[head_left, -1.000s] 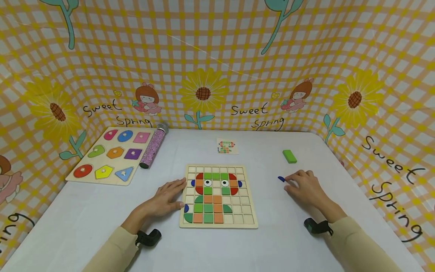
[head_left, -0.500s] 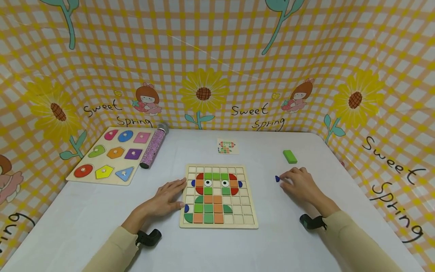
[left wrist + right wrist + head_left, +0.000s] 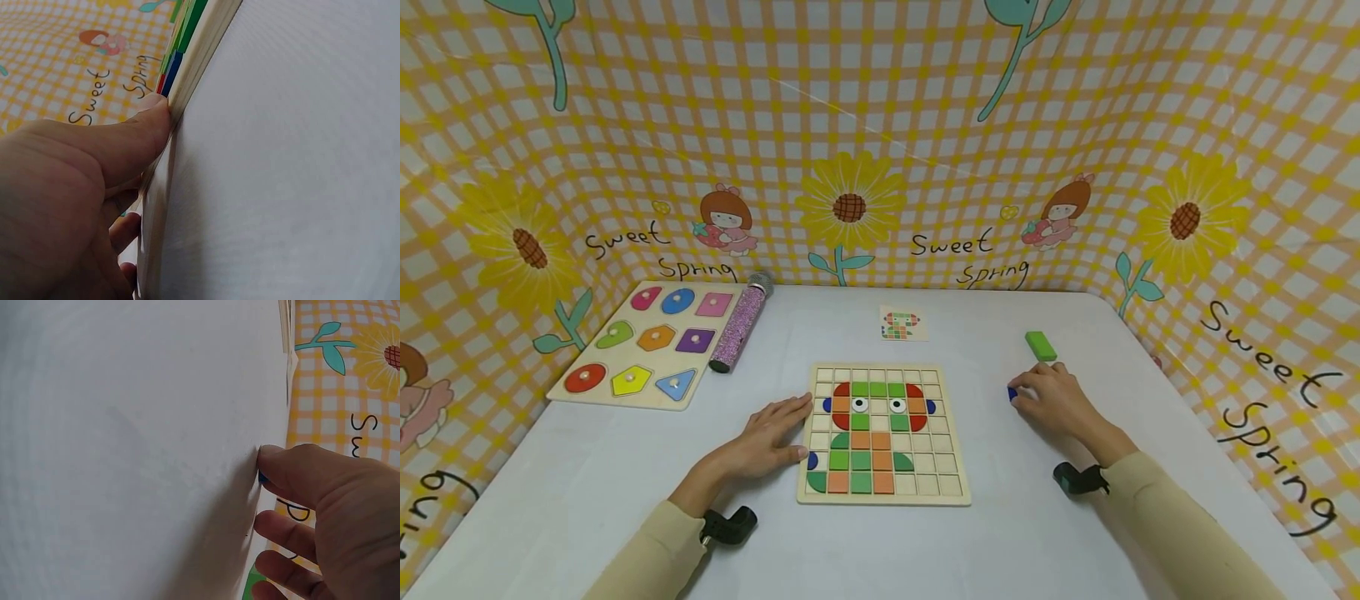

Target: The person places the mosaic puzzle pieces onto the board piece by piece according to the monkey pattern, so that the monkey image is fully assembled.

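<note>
A wooden grid board [image 3: 928, 482] lies on the white table, partly filled with colored tiles and two eye tiles that form an animal picture. My left hand [image 3: 765, 440] rests along the board's left edge with fingers extended; in the left wrist view its thumb [image 3: 147, 128] touches the side of the rim. To the right of the board, my right hand [image 3: 1060, 404] pinches a small dark blue half-round tile [image 3: 1012, 394] between thumb and fingertips, low over the table. Only a sliver of that blue tile [image 3: 262, 478] shows beneath the thumb in the right wrist view.
Just beyond my right hand lies a green rectangular block [image 3: 1041, 345]. A small picture card [image 3: 904, 323] sits behind the board. At the back left are a knobbed shape puzzle [image 3: 643, 343] and a glittery pink microphone [image 3: 741, 325]. Patterned cloth [image 3: 880, 125] walls the table.
My right hand has shifted slightly left and away from me with the blue tile, which has turned and is now more covered by the fingers. The left hand stays on the board.
</note>
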`<state>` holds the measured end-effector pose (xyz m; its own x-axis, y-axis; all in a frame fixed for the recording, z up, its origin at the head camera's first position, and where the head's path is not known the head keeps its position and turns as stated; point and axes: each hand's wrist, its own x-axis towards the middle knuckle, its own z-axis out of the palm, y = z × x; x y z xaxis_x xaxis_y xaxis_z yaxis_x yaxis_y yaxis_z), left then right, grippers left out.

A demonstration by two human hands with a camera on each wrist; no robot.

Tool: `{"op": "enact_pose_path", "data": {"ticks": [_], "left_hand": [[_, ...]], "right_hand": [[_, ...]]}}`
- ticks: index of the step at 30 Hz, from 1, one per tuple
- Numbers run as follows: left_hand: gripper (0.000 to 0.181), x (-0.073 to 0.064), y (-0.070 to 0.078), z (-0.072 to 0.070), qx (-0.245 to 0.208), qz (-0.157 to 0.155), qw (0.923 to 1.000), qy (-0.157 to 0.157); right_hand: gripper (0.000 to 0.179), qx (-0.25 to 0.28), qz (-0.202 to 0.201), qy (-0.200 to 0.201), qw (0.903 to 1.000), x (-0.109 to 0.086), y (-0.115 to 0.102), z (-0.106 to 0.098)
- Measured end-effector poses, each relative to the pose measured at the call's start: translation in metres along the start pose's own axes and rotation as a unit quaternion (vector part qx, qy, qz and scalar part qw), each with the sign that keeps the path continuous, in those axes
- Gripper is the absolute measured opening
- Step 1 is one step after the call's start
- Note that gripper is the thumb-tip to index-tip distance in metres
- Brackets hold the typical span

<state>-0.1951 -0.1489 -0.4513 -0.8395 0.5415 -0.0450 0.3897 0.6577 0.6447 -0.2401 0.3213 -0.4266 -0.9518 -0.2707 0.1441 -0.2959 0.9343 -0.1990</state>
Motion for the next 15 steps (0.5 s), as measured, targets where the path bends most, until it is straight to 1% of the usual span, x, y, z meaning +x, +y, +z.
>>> {"op": "enact_pose_path", "data": {"ticks": [3, 6, 9, 15], "left_hand": [[0.070, 0.000, 0.000, 0.000, -0.002, 0.004, 1.0000, -0.002], [0.070, 0.000, -0.001, 0.000, 0.000, 0.006, 1.0000, -0.002], [0.070, 0.000, -0.001, 0.000, 0.002, 0.003, 1.0000, 0.000], [0.070, 0.000, -0.001, 0.000, -0.001, 0.001, 1.0000, 0.000]], "right_hand": [[0.024, 0.003, -0.004, 0.005, 1.0000, -0.001, -0.002, 0.000], [0.023, 0.010, -0.015, 0.012, 0.9998, -0.003, -0.012, -0.001], [0.023, 0.016, -0.028, 0.017, 0.9993, -0.006, -0.030, -0.003], [0.025, 0.034, -0.066, 0.017, 0.9971, -0.010, -0.078, -0.002]]}}
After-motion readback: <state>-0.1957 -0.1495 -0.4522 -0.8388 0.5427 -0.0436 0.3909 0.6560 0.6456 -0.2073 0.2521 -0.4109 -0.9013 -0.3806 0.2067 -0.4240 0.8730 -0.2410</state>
